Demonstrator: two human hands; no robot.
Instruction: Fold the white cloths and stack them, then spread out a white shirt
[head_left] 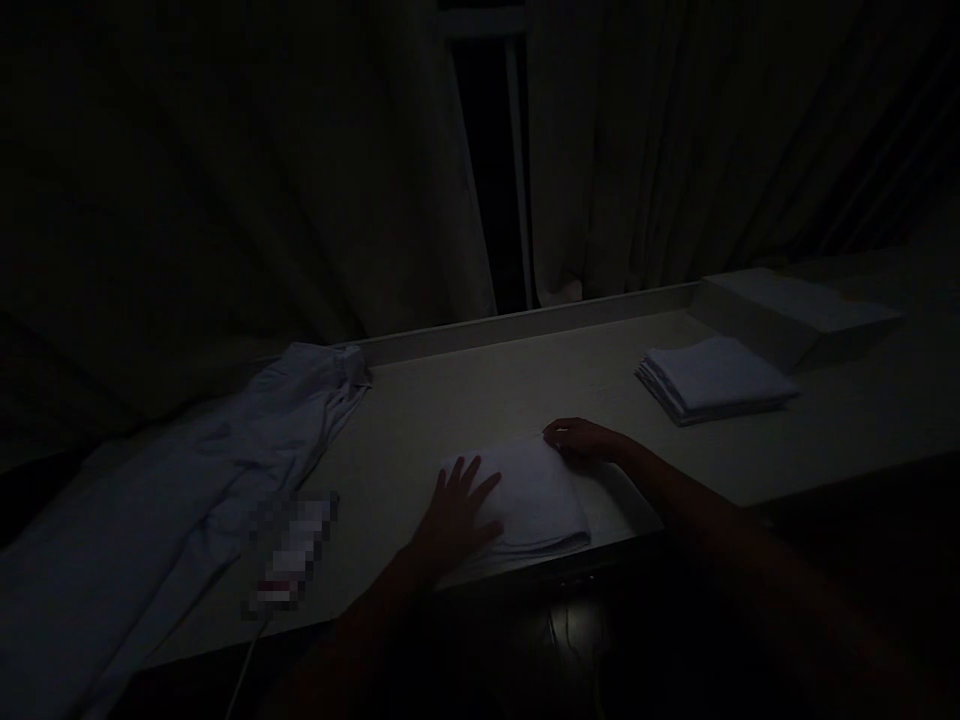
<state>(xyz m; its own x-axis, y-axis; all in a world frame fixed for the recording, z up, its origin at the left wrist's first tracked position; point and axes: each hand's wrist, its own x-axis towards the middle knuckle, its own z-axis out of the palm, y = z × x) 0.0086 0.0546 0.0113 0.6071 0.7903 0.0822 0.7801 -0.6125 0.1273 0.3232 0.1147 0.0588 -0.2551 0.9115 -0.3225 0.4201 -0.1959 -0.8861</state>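
A folded white cloth lies near the front edge of the white table. My left hand rests flat on its left side, fingers spread. At the far right corner of the cloth, my right hand has its fingers closed on the edge in a pinch. To the right sits a stack of folded white cloths, apart from both hands. A long heap of loose whitish fabric spreads over the left side. Dim light hides the finer detail of the fingers and folds.
A pale box-like block stands at the back right of the table. Left of my hands lies a pixelated device with a cable running off the front edge. Dark curtains hang behind the table's raised back rim.
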